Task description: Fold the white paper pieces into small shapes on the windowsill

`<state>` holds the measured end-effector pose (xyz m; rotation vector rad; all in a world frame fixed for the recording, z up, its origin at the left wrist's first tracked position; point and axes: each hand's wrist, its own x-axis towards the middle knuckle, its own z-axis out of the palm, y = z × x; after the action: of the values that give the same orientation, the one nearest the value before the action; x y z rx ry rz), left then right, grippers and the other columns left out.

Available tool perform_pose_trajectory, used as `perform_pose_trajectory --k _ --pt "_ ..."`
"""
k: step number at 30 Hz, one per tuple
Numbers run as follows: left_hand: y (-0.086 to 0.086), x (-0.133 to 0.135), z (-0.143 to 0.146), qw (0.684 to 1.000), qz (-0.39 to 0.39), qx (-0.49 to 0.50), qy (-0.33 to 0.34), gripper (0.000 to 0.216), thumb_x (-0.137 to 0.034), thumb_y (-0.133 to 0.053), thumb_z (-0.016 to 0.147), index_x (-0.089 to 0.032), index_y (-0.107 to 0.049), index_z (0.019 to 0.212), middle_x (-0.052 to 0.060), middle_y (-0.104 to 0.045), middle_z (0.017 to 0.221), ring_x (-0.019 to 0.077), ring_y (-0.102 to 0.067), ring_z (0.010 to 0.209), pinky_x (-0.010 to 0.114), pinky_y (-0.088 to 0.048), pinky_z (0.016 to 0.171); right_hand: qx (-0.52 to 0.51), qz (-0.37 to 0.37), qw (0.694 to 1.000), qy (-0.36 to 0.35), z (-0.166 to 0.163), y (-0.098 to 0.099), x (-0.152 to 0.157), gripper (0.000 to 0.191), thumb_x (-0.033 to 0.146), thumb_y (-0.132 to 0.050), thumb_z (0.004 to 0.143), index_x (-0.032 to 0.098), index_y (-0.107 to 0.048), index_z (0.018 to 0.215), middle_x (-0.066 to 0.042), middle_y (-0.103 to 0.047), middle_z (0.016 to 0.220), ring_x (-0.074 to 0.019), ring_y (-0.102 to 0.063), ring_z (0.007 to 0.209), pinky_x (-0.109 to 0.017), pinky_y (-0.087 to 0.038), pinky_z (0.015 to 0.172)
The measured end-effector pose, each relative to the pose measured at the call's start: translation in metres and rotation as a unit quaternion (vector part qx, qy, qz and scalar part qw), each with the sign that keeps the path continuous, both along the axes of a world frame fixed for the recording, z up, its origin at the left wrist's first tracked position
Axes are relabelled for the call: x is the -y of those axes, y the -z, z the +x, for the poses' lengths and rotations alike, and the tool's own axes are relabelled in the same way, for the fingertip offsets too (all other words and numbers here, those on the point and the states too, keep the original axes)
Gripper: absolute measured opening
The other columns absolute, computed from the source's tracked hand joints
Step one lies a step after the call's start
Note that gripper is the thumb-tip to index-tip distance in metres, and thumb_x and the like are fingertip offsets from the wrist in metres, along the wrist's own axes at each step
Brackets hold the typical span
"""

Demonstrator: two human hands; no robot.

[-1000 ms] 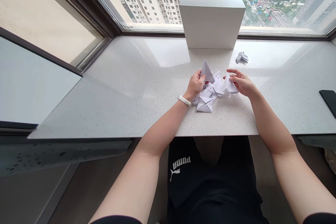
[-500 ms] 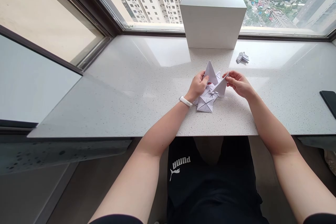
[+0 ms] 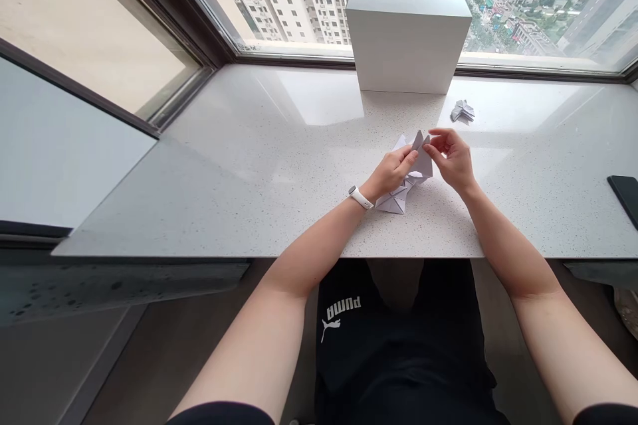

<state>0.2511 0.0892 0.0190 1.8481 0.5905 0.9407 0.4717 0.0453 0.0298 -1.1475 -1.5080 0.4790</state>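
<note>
Now shifted rightward, left hand (image 3: 393, 171) grips folded paper (image 3: 417, 141) (right hand (image 3: 452, 161) pinching paper tip (image 3: 426, 140) close beside).

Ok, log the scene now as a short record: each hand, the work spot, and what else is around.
Left hand: holding pointed white folded paper
Right hand: fingertips at that paper's upper point; pinch unclear
Below left hand: flat folded white paper pieces, partly hidden, count unclear
Left wrist: slim white band
Surface: pale speckled glossy countertop
Back: upright white rectangular box
Right of box, nearer: small folded white paper shape
Far right: black rectangular phone, cut off by frame edge
</note>
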Motion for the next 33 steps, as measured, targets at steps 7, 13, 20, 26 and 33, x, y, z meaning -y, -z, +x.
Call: perform_pose_trajectory --k 7,13,20,26,33 --pt "-0.002 0.001 0.001 0.999 0.035 -0.008 0.014 0.06 -0.078 -0.062 0.121 -0.022 -0.073 0.103 0.006 -0.072 0.089 0.0212 -0.063 0.078 0.036 -0.049 0.07 0.036 0.086 0.995 0.048 -0.011 0.0 0.004 0.039 0.07 -0.085 0.112 0.031 -0.083 0.111 -0.005 -0.084 0.105 -0.0231 -0.08 0.091 -0.042 -0.072 0.085" --pt "-0.004 0.006 0.002 0.999 0.028 0.012 0.024 0.056 -0.074 -0.063 0.121 -0.022 -0.074 0.103 0.007 -0.074 0.088 0.0218 -0.063 0.077 0.037 -0.05 0.072 0.052 0.056 0.996 0.051 -0.014 -0.003 0.007 0.042 0.071 -0.085 0.112 0.03 -0.082 0.12 -0.006 -0.083 0.108 -0.0223 -0.079 0.091 -0.041 -0.071 0.082" --pt "-0.003 0.004 0.0 1.0 0.018 0.009 -0.007 0.055 -0.073 -0.063 0.12 -0.021 -0.077 0.109 0.006 -0.072 0.086 0.0209 -0.062 0.076 0.035 -0.049 0.07 0.031 -0.006 1.0 0.003 -0.016 -0.001 0.006 0.058 0.087 -0.076 0.11 0.029 -0.08 0.116 -0.006 -0.085 0.103 -0.0226 -0.077 0.086 -0.04 -0.068 0.078" --pt "0.0 0.002 0.0 1.0 0.013 0.014 -0.02 0.064 -0.082 -0.062 0.119 -0.022 -0.074 0.099 0.004 -0.068 0.081 0.0192 -0.059 0.07 0.034 -0.044 0.064 0.0 -0.029 0.999 -0.019 -0.018 -0.003 0.007 0.064 0.092 -0.08 0.105 0.029 -0.08 0.117 -0.006 -0.084 0.104 -0.0234 -0.077 0.088 -0.04 -0.067 0.08" --pt "-0.001 -0.007 -0.004 0.997 0.012 0.028 -0.066 0.064 -0.083 -0.067 0.117 -0.023 -0.075 0.095 0.007 -0.072 0.082 0.0204 -0.063 0.07 0.034 -0.045 0.061 0.024 -0.092 0.995 0.002 -0.008 -0.006 0.006 0.056 0.082 -0.063 0.119 0.027 -0.074 0.115 -0.007 -0.081 0.102 -0.023 -0.074 0.086 -0.039 -0.061 0.078"
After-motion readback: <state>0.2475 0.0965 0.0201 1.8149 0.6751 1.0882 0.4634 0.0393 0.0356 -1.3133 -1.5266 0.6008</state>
